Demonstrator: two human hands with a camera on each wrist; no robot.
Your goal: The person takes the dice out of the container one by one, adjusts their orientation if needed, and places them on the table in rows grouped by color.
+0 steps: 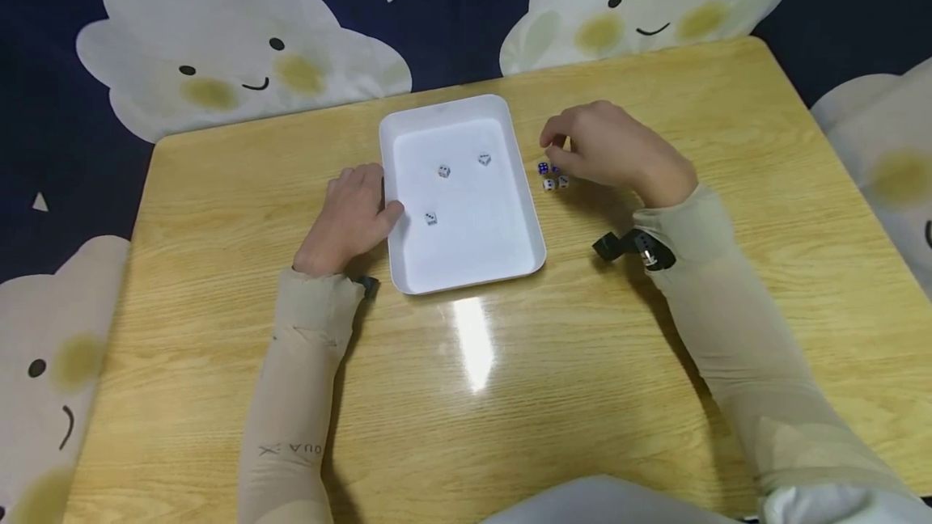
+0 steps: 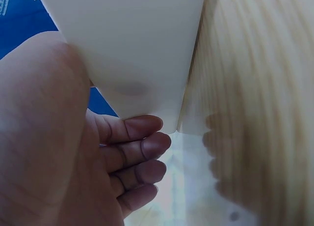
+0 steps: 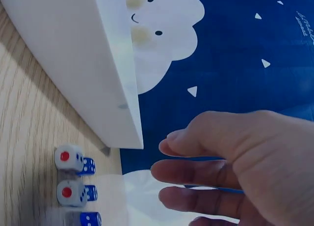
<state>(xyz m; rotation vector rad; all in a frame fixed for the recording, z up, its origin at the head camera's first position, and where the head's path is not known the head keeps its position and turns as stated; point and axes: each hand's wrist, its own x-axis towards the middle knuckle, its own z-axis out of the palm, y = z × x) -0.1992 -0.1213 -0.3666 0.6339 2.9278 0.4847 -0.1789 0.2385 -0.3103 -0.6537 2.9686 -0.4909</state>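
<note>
My left hand [image 1: 348, 213] grips the left wall of a white tray [image 1: 469, 272], its thumb over the rim. In the left wrist view the fingers [image 2: 149, 145] curl against the outer wall. Three small clear-looking dice lie inside the tray: an upper die [image 1: 444, 171], a right one [image 1: 484, 159] and a lower one [image 1: 431, 218]. To the tray's right, my right hand [image 1: 607, 144] hovers over a small cluster of dice, fingers loosely bent and nothing between them. The cluster has white dice [image 3: 69, 157] with red dots and blue dice [image 3: 90, 219]; the hand partly hides it in the head view.
The wooden table [image 1: 451, 435] runs around the tray on all sides. Dark cloth [image 1: 451, 23] with printed clouds hangs beyond its far edge and sides. A black strap with a small camera [image 1: 633, 249] is on the right wrist.
</note>
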